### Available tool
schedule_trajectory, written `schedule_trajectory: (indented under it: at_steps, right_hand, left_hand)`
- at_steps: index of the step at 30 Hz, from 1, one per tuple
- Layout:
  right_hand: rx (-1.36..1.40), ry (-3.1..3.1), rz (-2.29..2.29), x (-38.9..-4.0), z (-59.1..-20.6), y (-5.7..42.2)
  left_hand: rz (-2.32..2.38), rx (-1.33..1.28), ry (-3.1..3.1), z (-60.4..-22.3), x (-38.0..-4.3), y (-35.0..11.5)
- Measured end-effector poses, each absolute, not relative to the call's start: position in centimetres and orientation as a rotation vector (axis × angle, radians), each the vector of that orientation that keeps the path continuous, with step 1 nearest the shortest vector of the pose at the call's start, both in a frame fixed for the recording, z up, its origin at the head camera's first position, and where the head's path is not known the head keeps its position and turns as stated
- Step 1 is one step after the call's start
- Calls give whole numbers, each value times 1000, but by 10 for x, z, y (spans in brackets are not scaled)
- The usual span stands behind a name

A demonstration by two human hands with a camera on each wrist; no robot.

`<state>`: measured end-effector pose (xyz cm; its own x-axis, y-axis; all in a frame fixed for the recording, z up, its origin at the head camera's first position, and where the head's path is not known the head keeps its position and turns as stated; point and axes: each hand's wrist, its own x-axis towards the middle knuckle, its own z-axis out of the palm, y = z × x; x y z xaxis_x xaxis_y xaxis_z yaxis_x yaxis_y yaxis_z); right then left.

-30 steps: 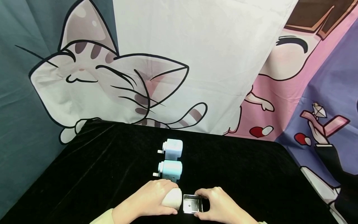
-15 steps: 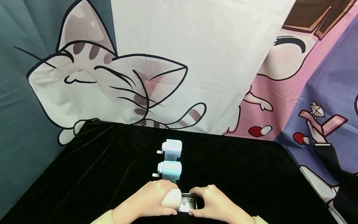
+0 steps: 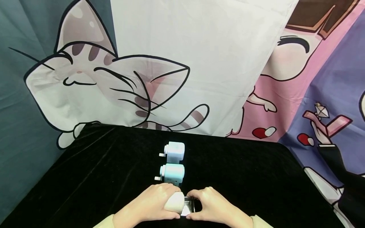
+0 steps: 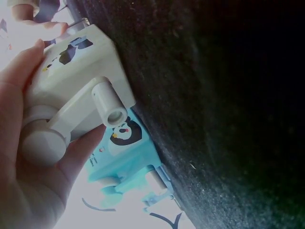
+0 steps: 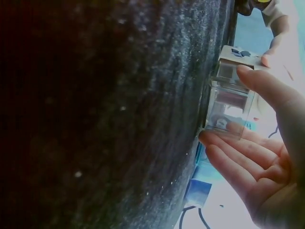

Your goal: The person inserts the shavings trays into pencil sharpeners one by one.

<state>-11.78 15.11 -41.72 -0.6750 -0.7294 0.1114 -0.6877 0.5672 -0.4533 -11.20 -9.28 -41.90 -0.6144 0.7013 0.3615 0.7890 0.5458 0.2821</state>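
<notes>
My left hand [image 3: 151, 201] grips a white hand-crank pencil sharpener [image 3: 174, 203] lying on the black cloth. In the left wrist view its crank handle [image 4: 108, 102] faces the camera, and a dark panda-like print shows on its side. My right hand [image 3: 214, 205] pinches a clear shavings drawer [image 5: 231, 107] between thumb and fingers at its outer end. In the head view the drawer's inner end meets the sharpener's right side, partly inside it, with a short length showing between the hands.
Behind the left hand stands a light blue crank sharpener [image 3: 174, 172], with a pale bluish-white one [image 3: 175, 151] farther back. Black velvety cloth [image 3: 242, 177] covers the table. A cartoon-printed curtain [image 3: 216, 63] hangs along the back.
My right hand has moved left with the drawer, from a small gap beside the white sharpener to partly inside it. The left hand has stayed around the sharpener.
</notes>
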Motion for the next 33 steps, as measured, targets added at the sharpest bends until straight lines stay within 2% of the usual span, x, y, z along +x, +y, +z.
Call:
schedule_trajectory:
  at_steps: [33]
  right_hand:
    - [-1330, 2727, -676, -122, -419, 133]
  left_hand:
    - [-629, -1236, -2520, -422, -112, -92]
